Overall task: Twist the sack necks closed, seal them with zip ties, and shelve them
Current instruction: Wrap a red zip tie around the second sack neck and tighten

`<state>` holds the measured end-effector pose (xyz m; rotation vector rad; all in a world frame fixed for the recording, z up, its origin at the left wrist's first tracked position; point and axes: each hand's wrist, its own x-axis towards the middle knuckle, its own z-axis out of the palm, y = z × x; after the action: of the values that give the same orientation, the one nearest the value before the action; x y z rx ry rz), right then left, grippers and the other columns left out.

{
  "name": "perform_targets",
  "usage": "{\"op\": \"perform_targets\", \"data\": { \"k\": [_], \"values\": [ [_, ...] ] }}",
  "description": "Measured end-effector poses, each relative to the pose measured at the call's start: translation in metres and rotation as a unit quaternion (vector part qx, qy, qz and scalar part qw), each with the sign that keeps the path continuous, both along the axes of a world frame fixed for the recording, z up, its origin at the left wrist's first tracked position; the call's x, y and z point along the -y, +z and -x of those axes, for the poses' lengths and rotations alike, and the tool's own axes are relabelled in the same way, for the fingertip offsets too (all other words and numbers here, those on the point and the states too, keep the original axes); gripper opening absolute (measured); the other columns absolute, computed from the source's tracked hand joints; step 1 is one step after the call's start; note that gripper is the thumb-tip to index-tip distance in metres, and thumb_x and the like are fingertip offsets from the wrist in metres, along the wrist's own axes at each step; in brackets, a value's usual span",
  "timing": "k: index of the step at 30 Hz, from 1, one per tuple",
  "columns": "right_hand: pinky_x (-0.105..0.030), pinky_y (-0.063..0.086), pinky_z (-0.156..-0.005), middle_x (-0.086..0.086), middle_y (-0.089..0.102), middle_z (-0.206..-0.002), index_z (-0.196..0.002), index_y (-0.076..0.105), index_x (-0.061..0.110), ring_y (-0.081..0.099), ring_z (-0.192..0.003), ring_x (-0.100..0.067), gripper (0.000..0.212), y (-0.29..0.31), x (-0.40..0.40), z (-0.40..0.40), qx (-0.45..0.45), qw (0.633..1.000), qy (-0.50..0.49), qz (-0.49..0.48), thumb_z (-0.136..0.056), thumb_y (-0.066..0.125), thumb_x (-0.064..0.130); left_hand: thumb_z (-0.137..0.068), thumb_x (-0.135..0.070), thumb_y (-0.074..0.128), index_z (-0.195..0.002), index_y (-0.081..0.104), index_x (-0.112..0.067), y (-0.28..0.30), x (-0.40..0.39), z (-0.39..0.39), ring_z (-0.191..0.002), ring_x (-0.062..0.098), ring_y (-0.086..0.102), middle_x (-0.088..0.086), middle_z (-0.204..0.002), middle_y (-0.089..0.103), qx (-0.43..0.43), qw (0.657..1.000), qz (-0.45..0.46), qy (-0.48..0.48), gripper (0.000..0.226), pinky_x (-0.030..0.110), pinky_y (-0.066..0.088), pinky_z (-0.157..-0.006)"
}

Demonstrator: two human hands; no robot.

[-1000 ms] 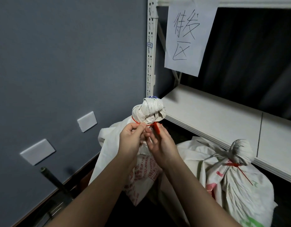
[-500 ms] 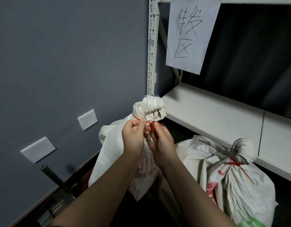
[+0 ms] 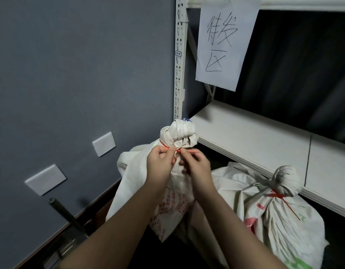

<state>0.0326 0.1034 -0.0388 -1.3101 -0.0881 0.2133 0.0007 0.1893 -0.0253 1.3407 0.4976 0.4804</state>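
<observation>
Beside a tied sack point(image 3: 280, 216) under the shelf point(image 3: 255, 140), both hands point(image 3: 179, 166) pinch a red zip tie point(image 3: 179, 150) round the sack neck point(image 3: 177, 138).

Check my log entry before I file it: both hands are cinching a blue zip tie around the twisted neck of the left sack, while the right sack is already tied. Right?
Not quite: the zip tie is red, not blue, as the head view shows. The left hand and right hand are cinching it around the twisted neck of the left sack, and the right sack is already tied.

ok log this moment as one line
step: cinching zip tie | sack: neck twisted | left hand: pinches tie | right hand: holds tail | second sack: tied | shelf: bare
</observation>
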Motion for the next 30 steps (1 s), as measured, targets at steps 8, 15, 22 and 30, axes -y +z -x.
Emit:
{"op": "perform_targets", "data": {
  "k": [8, 15, 22, 30],
  "values": [
    [-0.029, 0.045, -0.062, 0.008, 0.061, -0.055, -0.07, 0.068, 0.026, 0.053, -0.052, -0.001, 0.023, 0.029, 0.02, -0.036, 0.245, 0.874, 0.186, 0.375, -0.091, 0.061, 0.031, -0.093, -0.017, 0.058, -0.075, 0.051, -0.01, 0.002, -0.011, 0.003, -0.044, 0.007, 0.045, -0.006, -0.047, 0.05, -0.017, 1.0, -0.025, 0.0, 0.021, 0.025, 0.04, -0.055],
    [-0.037, 0.045, -0.076, 0.006, 0.058, -0.067, -0.065, 0.066, 0.015, 0.056, -0.072, -0.012, 0.033, 0.023, 0.009, -0.029, 0.274, 0.882, 0.194, 0.33, -0.094, 0.056, 0.027, -0.091, -0.037, 0.052, -0.081, 0.049, -0.019, 0.015, -0.022, 0.022, -0.064, 0.012, 0.058, -0.004, -0.063, 0.061, -0.088, 0.958, -0.274, -0.01, 0.021, 0.035, 0.047, -0.066],
    [-0.027, 0.038, -0.076, 0.002, 0.048, -0.086, -0.056, 0.066, 0.026, 0.05, -0.076, -0.009, 0.036, 0.02, 0.004, -0.024, 0.214, 0.926, 0.15, 0.272, -0.091, 0.057, 0.027, -0.081, -0.045, 0.066, -0.092, 0.06, -0.026, 0.008, -0.037, 0.031, -0.102, 0.005, 0.038, -0.009, -0.111, 0.042, -0.082, 0.851, -0.517, 0.038, 0.024, 0.025, 0.034, -0.089],
    [-0.025, 0.038, -0.079, -0.002, 0.052, -0.102, -0.064, 0.064, 0.017, 0.055, -0.093, -0.015, 0.032, 0.035, -0.008, -0.005, 0.259, 0.9, 0.081, 0.34, -0.093, 0.055, 0.024, -0.089, -0.021, 0.063, -0.079, 0.06, -0.023, 0.012, -0.026, 0.028, -0.103, -0.008, 0.046, -0.014, -0.118, 0.05, -0.012, 0.933, -0.355, 0.06, 0.011, -0.009, 0.023, -0.081]
  ]
}}
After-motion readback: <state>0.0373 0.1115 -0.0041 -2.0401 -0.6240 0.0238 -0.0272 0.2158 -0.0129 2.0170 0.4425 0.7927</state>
